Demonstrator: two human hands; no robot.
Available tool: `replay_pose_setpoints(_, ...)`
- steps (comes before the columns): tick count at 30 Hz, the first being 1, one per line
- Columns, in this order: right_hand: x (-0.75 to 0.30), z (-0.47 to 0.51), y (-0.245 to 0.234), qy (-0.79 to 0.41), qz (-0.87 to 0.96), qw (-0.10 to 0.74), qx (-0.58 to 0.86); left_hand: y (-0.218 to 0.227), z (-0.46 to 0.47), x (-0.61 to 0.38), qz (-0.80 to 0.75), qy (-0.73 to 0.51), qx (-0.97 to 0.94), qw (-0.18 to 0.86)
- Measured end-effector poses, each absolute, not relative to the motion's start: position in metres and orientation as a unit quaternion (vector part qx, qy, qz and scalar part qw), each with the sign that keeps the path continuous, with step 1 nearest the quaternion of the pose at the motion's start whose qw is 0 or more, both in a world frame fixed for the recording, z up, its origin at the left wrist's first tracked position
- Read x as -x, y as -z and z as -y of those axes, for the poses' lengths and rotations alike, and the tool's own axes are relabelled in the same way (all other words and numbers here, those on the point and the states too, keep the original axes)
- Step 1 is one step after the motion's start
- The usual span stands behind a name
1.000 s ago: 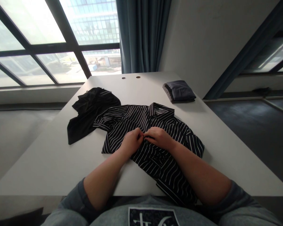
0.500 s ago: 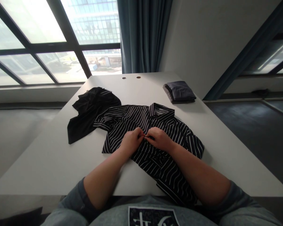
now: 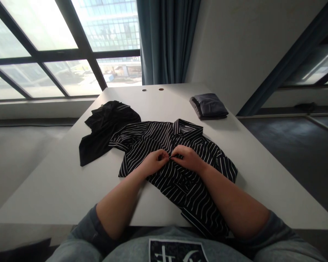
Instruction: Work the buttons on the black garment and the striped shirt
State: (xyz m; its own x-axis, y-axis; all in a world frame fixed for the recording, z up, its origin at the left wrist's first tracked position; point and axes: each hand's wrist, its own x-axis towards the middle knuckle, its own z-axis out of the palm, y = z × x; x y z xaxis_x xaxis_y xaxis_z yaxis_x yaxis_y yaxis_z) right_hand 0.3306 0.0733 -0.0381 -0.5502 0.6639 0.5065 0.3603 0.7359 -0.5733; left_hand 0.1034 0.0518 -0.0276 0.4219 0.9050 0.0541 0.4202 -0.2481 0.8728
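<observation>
Our left hand (image 3: 153, 163) and right hand (image 3: 190, 160) pinched the striped shirt (image 3: 153, 136) at mid-placket, fingertips closed on cloth; we judged the rumpled lower front not yet fastened.

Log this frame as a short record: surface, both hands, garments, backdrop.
surface: white table
left hand: pinches the striped shirt at its front placket
right hand: pinches the same placket, fingertips meeting the left's
striped shirt: spread out, collar far side, hem hanging over the near edge
other garments: crumpled black garment at left; folded grey garment far right
backdrop: window, blue curtain
</observation>
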Motion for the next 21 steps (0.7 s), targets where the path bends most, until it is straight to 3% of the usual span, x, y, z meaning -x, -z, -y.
replay_pose_setpoints(21, -0.3288, -0.0734, 0.0357, -0.214, 0.867, 0.364, 0.265, 0.0212, -0.0492, -0.1032, -0.442, -0.286, -0.741, 0.416)
